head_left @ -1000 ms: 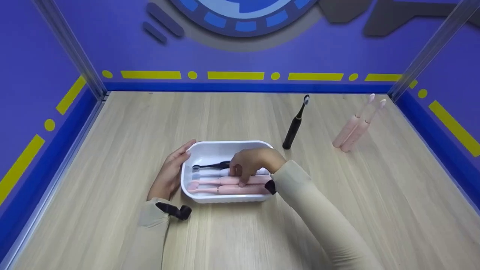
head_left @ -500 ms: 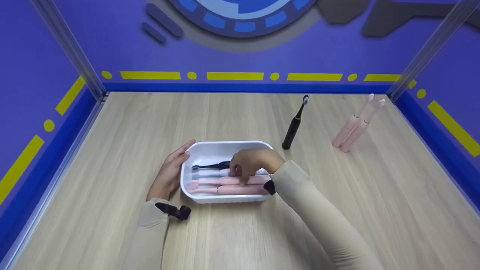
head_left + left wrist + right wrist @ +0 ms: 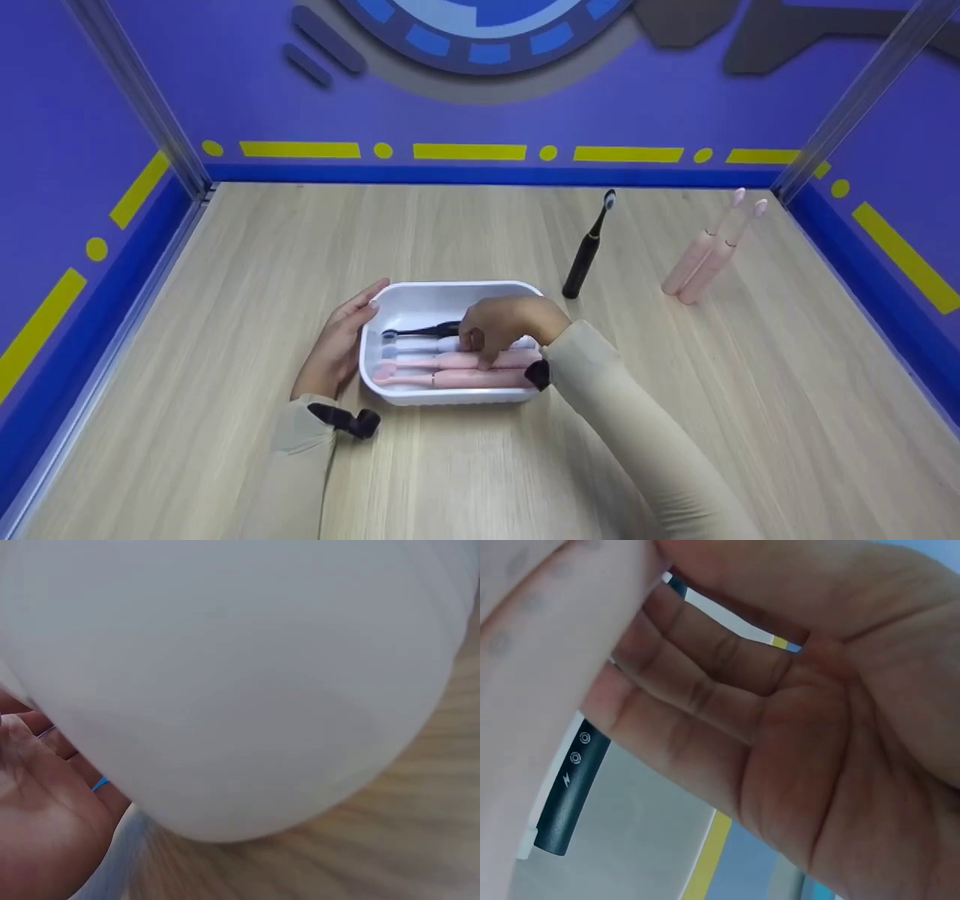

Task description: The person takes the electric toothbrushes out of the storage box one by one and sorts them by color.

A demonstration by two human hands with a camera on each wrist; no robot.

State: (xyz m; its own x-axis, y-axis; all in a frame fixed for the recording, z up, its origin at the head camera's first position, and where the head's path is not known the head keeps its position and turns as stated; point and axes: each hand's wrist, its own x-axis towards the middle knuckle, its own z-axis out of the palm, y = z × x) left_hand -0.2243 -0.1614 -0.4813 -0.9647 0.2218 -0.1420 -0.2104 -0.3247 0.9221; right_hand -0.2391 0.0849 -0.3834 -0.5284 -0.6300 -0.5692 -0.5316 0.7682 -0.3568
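Note:
A white tray (image 3: 420, 400) holds a black electric toothbrush (image 3: 424, 331), a white one (image 3: 412, 348) and two pink ones lying side by side. My left hand (image 3: 334, 349) holds the tray's left end, thumb at the rim and fingers along the outside; the left wrist view shows its palm (image 3: 45, 817) beside the white wall. My right hand (image 3: 506, 326) reaches into the tray with bent fingers. It pinches the upper pink toothbrush (image 3: 457, 361), whose handle shows large in the right wrist view. The lower pink toothbrush (image 3: 472, 379) lies nearest the tray's front wall. The right fingertips are partly hidden.
Behind the tray to the right, a black toothbrush (image 3: 583, 259) stands upright on the wooden table (image 3: 285, 240). Two pink toothbrushes (image 3: 697, 266) stand together farther right. Blue-purple panels (image 3: 480, 112) enclose the table at the back and sides.
The hands, tray and toothbrushes keep their places. Only a very slight shift of the whole head view shows.

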